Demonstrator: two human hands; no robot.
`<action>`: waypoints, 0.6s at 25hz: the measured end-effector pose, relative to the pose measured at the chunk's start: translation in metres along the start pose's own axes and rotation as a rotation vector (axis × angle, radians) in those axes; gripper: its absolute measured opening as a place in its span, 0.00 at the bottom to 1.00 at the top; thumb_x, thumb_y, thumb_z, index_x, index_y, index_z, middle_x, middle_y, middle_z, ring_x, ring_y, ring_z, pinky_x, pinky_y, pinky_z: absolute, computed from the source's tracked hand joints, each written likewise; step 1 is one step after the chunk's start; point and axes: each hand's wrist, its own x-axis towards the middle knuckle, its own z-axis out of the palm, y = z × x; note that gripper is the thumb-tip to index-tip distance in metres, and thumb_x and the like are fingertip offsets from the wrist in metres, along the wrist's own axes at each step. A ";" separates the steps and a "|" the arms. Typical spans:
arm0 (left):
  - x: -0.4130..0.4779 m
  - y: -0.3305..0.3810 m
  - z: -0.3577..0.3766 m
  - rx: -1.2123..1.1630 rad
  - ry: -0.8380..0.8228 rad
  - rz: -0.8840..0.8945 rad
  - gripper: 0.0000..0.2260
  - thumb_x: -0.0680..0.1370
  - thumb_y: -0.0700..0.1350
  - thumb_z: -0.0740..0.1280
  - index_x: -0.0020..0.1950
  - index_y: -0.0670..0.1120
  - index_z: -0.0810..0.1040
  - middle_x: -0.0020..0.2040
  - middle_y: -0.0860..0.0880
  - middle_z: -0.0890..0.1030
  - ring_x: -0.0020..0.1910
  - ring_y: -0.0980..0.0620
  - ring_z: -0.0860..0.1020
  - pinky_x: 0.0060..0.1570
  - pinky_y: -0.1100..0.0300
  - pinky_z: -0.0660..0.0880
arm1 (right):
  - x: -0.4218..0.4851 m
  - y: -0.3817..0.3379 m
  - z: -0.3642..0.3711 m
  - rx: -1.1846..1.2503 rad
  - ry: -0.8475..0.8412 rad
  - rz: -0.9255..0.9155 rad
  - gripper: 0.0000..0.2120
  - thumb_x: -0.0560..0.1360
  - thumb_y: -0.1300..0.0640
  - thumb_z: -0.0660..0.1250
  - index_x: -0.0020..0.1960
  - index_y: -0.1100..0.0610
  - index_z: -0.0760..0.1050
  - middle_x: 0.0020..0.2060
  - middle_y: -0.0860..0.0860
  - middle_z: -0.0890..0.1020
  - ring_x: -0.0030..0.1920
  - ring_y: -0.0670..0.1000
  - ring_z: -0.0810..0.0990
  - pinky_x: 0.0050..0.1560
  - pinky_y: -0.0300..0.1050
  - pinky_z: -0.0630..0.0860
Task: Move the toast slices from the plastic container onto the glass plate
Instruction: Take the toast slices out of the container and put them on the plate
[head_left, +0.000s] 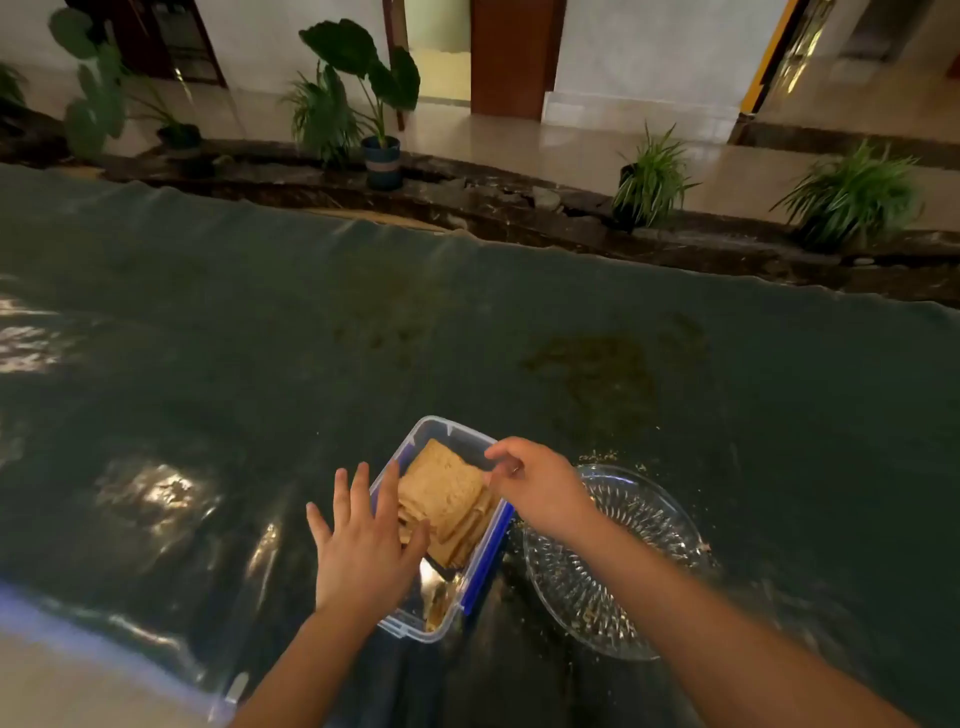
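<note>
Lying stacked, fanned in clear plastic container (470, 587) with blue clips: toast slices (444, 496), golden-brown, square, speckled. Left hand (363, 545) over container's near-left side, fingers spread, holding nothing. Right hand (535, 483) above slices' right edge, fingers curled loosely; contact with toast unclear. Cut-glass plate (623, 566) just right of container, bearing crumbs only. Dark green cloth (260, 338) beneath.

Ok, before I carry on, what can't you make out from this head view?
- Slice count: toast overlaps in the container; left hand covers some.
- Right hand grip: fingertips curl at the far rim; contact with toast unclear.
- Plate: right forearm hides its middle, so I can't confirm it's bare.
</note>
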 end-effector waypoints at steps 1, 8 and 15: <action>-0.001 -0.006 0.006 -0.005 -0.033 -0.025 0.35 0.78 0.68 0.46 0.81 0.55 0.44 0.83 0.45 0.47 0.81 0.42 0.40 0.76 0.32 0.44 | 0.006 0.000 0.007 -0.029 -0.012 0.003 0.13 0.74 0.50 0.68 0.58 0.47 0.76 0.44 0.43 0.81 0.48 0.47 0.80 0.50 0.45 0.77; -0.007 -0.020 0.041 -0.003 0.008 -0.044 0.38 0.75 0.71 0.40 0.81 0.53 0.50 0.83 0.44 0.48 0.81 0.42 0.45 0.77 0.36 0.48 | 0.060 0.001 0.055 -0.559 -0.123 -0.034 0.21 0.73 0.48 0.68 0.62 0.55 0.72 0.56 0.55 0.81 0.56 0.57 0.80 0.54 0.52 0.78; -0.008 -0.019 0.042 0.002 0.046 -0.059 0.36 0.77 0.70 0.41 0.79 0.52 0.58 0.82 0.44 0.56 0.80 0.42 0.54 0.74 0.38 0.56 | 0.092 0.003 0.084 -0.705 -0.232 0.129 0.29 0.67 0.37 0.71 0.59 0.55 0.71 0.54 0.54 0.81 0.54 0.56 0.80 0.52 0.53 0.78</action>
